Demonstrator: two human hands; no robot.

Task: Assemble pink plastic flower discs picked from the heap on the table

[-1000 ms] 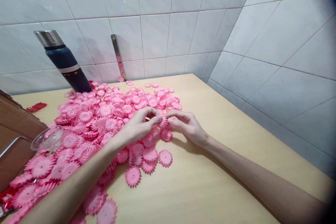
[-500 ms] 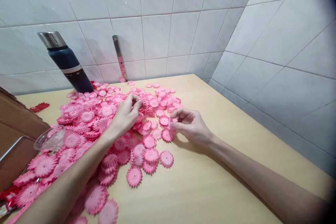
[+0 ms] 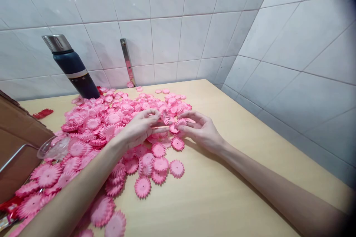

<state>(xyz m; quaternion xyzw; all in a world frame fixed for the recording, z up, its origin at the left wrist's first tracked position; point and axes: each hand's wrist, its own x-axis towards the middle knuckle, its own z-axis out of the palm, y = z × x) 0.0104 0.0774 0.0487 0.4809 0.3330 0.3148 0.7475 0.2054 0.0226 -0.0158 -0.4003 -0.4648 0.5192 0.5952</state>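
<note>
A large heap of pink discs [image 3: 114,118] with notched, petal-like edges and tiny centre holes lies on the table. Over the right part of the heap, my left hand [image 3: 140,129] pinches a pink disc [image 3: 165,117] turned edge-on between thumb and forefinger, its lower fingers stretched toward the other hand. Just opposite, my right hand [image 3: 203,130] has its fingers closed on another pink disc [image 3: 181,122], near the heap's right edge. The fingertips of both hands are close together. More single discs [image 3: 142,187] lie on the wood below them.
A dark blue bottle [image 3: 78,72] with a steel cap stands behind the heap. At left are a cardboard box [image 3: 19,144], a clear plastic cup [image 3: 54,147] and a red piece [image 3: 43,113]. Tiled walls [image 3: 167,37] bound the wooden table [image 3: 211,189]; a metal strip [image 3: 127,59] is on the back wall.
My left hand has moved right and slightly down from the heap toward my right hand, bringing a pink disc with it. My right hand has barely moved.
</note>
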